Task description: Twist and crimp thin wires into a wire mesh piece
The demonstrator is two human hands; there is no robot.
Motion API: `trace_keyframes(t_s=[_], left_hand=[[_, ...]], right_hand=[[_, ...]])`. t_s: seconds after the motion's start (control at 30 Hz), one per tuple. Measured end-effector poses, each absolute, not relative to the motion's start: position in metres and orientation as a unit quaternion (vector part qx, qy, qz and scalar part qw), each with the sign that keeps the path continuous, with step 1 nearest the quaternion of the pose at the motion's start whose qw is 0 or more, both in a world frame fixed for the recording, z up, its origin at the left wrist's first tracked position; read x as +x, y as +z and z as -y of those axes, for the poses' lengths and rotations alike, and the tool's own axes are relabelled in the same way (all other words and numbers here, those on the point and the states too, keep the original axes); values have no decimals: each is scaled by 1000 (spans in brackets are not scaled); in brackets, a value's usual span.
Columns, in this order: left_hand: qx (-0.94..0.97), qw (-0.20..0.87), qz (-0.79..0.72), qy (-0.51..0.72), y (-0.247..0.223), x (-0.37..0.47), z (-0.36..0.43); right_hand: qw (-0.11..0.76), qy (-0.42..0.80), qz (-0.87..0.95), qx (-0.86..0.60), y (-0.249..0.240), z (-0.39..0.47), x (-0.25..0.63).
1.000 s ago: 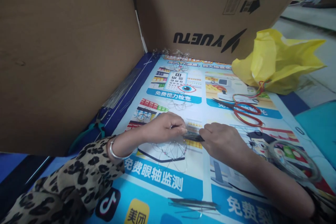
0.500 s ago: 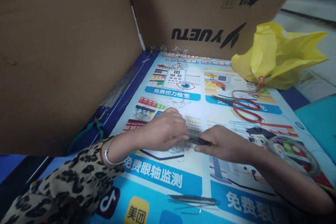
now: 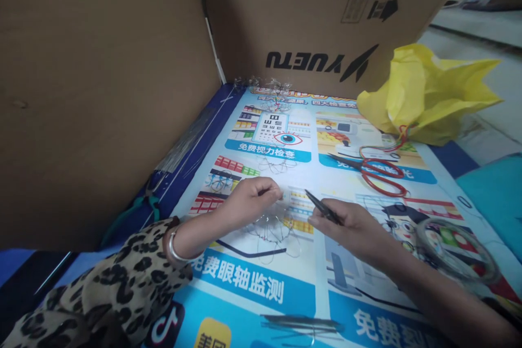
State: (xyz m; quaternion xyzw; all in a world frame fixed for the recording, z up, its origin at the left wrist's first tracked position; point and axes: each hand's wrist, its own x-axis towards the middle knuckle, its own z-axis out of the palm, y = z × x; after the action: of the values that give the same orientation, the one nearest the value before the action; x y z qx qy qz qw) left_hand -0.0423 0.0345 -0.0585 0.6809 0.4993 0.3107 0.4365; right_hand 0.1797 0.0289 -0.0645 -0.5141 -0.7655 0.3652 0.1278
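My left hand is closed in a pinch on a thin wire piece, over the middle of the printed sheet. Loops of thin wire bent into a flower-like shape hang or lie just below its fingers. To the right, my right hand is wrapped round a dark pointed tool, whose tip points up and left, apart from the left fingers. Whether the tool is tweezers or pliers cannot be made out. More wire shapes lie farther up the sheet.
Red-handled scissors and a yellow bag lie at right. A coil of wire is beside my right forearm, cut wires near the front. Cardboard walls stand left and behind; green-handled pliers lie by the left one.
The hands have moved apart. The dark tool has drawn back from the left fingers and its tip has turned upward. The wire loops beneath my left hand show more fully.
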Motion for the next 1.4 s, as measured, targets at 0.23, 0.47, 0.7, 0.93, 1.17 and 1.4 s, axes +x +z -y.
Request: trace_keyframes(t_s=[0.23,0.47,0.7,0.93,1.17,1.4], left_hand=[[590,473,-532,380,-67,-31,-27],[558,532,-519,370,-71,-26,-23],[528,589,-506,345,-71,-28,-23],[533,585,-512,335,-74,-27,-23],[563,561,-523,307,-72,-26,-20],[615,512,-521,296,-75,-25,-20]], right_hand=[[227,474,662,-535,-71,-12,154],[213,475,672,-526,-68,-15,154],[203,472,675,-530,-65,-17,156],[193,490,666,-528,-63,-16,155],[203,473,673,-531,-63,-17,153],[202,454,668,-554,-64,-16,151]])
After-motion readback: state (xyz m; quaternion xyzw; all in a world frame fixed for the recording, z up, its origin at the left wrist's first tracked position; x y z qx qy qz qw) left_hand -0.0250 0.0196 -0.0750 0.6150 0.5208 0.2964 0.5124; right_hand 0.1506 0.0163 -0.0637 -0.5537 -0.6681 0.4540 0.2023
